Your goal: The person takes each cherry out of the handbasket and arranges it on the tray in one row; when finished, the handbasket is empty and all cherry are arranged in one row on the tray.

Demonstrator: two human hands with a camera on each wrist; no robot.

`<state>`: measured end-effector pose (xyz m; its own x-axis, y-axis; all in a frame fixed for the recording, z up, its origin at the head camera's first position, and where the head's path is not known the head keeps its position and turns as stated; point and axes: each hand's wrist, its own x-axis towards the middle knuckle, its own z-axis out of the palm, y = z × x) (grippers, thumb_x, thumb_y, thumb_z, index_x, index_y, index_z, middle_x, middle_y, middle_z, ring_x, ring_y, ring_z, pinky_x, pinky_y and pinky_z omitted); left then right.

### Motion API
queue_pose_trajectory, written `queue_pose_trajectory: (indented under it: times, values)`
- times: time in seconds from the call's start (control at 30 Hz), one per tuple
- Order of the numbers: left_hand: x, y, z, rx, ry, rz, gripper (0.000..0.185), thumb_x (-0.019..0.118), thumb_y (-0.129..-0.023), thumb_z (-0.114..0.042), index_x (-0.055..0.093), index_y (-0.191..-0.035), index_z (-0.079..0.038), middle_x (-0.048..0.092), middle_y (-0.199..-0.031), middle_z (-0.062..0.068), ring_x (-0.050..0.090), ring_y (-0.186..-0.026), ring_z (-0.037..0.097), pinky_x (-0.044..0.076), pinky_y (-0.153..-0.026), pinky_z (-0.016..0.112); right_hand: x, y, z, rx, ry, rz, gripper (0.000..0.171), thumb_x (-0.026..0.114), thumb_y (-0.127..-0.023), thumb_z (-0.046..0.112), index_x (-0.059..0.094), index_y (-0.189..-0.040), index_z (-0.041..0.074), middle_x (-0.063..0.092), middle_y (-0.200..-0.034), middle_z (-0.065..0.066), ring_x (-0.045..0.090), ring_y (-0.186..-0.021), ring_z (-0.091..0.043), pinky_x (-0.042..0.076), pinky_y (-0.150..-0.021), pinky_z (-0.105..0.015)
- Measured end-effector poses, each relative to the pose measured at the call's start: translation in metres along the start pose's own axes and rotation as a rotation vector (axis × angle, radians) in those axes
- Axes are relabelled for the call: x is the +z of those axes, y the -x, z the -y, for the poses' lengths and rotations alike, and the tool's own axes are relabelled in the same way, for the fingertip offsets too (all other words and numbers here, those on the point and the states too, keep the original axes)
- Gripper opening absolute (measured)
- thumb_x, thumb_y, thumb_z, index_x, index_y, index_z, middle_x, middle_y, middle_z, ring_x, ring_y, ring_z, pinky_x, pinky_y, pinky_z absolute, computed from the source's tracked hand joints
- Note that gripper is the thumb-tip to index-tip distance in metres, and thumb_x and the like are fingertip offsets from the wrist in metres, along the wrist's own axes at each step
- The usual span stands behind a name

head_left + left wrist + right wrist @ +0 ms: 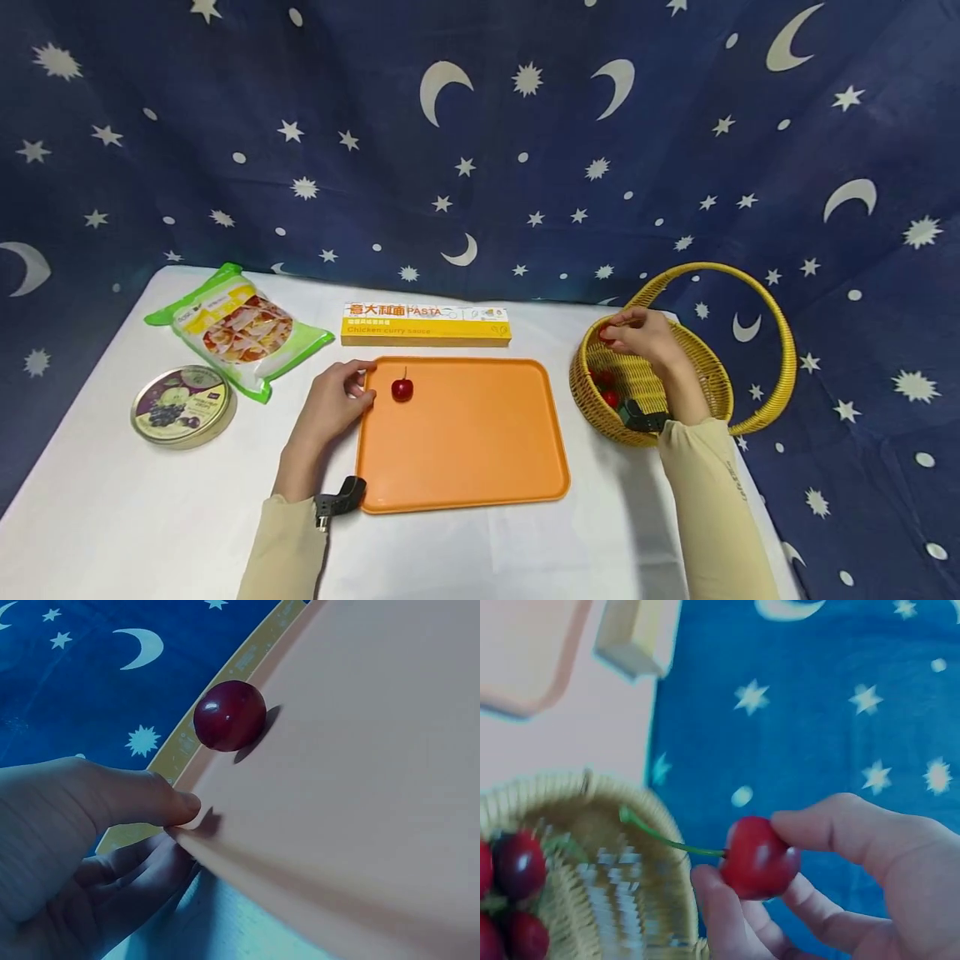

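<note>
My right hand (643,335) pinches a red cherry (759,859) with a green stem between thumb and fingertips, over the far rim of the wicker basket (693,350). More cherries (521,864) lie inside the basket's left part. With thumb on the rim and fingers beneath it, my left hand (335,404) grips the orange tray (465,433) at its far left corner. One dark red cherry (402,389), stem up, sits on the tray close to that corner, just past the thumb in the left wrist view.
Behind the tray lies a yellow and white pasta box (425,325). On the left are a green-edged food bag (243,329) and a round tin (183,406). The basket's tall handle (783,350) arches out to the right. A dark blue star-and-moon cloth (480,150) hangs behind the white table.
</note>
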<state>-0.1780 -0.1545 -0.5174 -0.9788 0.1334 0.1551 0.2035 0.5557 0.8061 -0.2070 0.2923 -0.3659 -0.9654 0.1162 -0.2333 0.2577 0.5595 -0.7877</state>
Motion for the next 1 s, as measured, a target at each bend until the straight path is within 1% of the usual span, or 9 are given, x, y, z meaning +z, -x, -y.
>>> queue_pose_trajectory:
  times: [0.17,0.27,0.33,0.4,0.5,0.57,0.7,0.87,1.0]
  values:
    - [-0.005,0.008,0.007,-0.007,0.005,-0.003,0.04,0.074,-0.077,0.002,0.066,-0.116,0.003,0.059,-0.087,0.012,0.058,-0.071,0.018,0.045,-0.067,0.03,0.014,0.011,0.017,-0.066,-0.052,-0.079,0.036,0.067,-0.091,0.01,0.054,-0.116,-0.011,0.061,-0.083,0.004,0.065,-0.07,-0.007,0.054,-0.064,-0.023]
    - [-0.004,0.008,0.007,-0.016,0.012,-0.006,0.04,0.074,-0.078,0.001,0.066,-0.116,0.003,0.058,-0.087,0.012,0.057,-0.071,0.017,0.045,-0.067,0.029,0.019,0.017,0.026,-0.095,-0.092,-0.136,0.034,0.069,-0.091,0.014,0.055,-0.113,-0.008,0.06,-0.079,0.006,0.064,-0.067,-0.003,0.052,-0.061,-0.02]
    - [-0.003,0.006,0.007,-0.013,0.014,-0.013,0.039,0.074,-0.077,0.001,0.067,-0.116,0.003,0.058,-0.086,0.012,0.057,-0.07,0.016,0.044,-0.067,0.029,0.03,0.021,0.029,-0.119,-0.123,-0.162,0.035,0.069,-0.091,0.016,0.058,-0.114,-0.007,0.061,-0.077,0.008,0.062,-0.064,-0.002,0.05,-0.06,-0.02]
    - [-0.002,0.004,0.006,-0.007,0.019,-0.018,0.038,0.074,-0.077,0.002,0.067,-0.115,0.003,0.058,-0.086,0.012,0.057,-0.07,0.016,0.044,-0.067,0.029,0.051,0.024,0.029,-0.152,-0.146,-0.18,0.035,0.07,-0.09,0.015,0.062,-0.115,-0.007,0.064,-0.075,0.008,0.06,-0.064,-0.003,0.047,-0.06,-0.02]
    - [0.0,0.001,0.005,0.0,0.024,-0.017,0.038,0.074,-0.077,0.003,0.067,-0.114,0.003,0.058,-0.086,0.012,0.057,-0.07,0.016,0.044,-0.066,0.029,0.098,0.027,0.022,-0.199,-0.199,-0.169,0.031,0.071,-0.086,0.008,0.068,-0.113,-0.007,0.069,-0.079,0.0,0.061,-0.064,-0.01,0.049,-0.061,-0.022]
    - [0.001,0.0,0.005,-0.004,0.031,-0.008,0.038,0.074,-0.077,0.003,0.067,-0.114,0.002,0.058,-0.087,0.012,0.057,-0.07,0.016,0.045,-0.066,0.029,0.131,0.027,0.015,-0.201,-0.257,-0.13,0.029,0.073,-0.084,0.004,0.069,-0.11,-0.008,0.069,-0.083,-0.007,0.063,-0.065,-0.015,0.052,-0.062,-0.025]
    - [0.003,0.001,0.005,-0.024,0.037,0.012,0.038,0.074,-0.077,0.003,0.067,-0.114,0.002,0.058,-0.087,0.011,0.057,-0.07,0.016,0.045,-0.066,0.029,0.186,0.025,0.009,-0.141,-0.375,-0.031,0.027,0.076,-0.078,-0.002,0.069,-0.103,-0.009,0.066,-0.087,-0.012,0.067,-0.068,-0.023,0.057,-0.068,-0.035]
    - [0.003,0.001,0.004,-0.015,0.04,0.006,0.037,0.074,-0.077,0.003,0.068,-0.113,0.001,0.058,-0.085,0.01,0.056,-0.07,0.015,0.045,-0.066,0.029,0.227,0.026,0.014,-0.085,-0.466,0.034,0.027,0.074,-0.078,-0.008,0.062,-0.101,-0.009,0.063,-0.085,-0.014,0.069,-0.074,-0.025,0.057,-0.072,-0.041]
    - [0.0,0.0,0.004,0.01,0.032,-0.008,0.037,0.074,-0.075,0.003,0.068,-0.112,0.001,0.058,-0.085,0.01,0.057,-0.069,0.014,0.045,-0.066,0.029,0.245,0.025,0.017,-0.056,-0.456,0.031,0.027,0.074,-0.083,0.0,0.063,-0.107,-0.005,0.065,-0.084,-0.012,0.068,-0.069,-0.022,0.057,-0.064,-0.032]
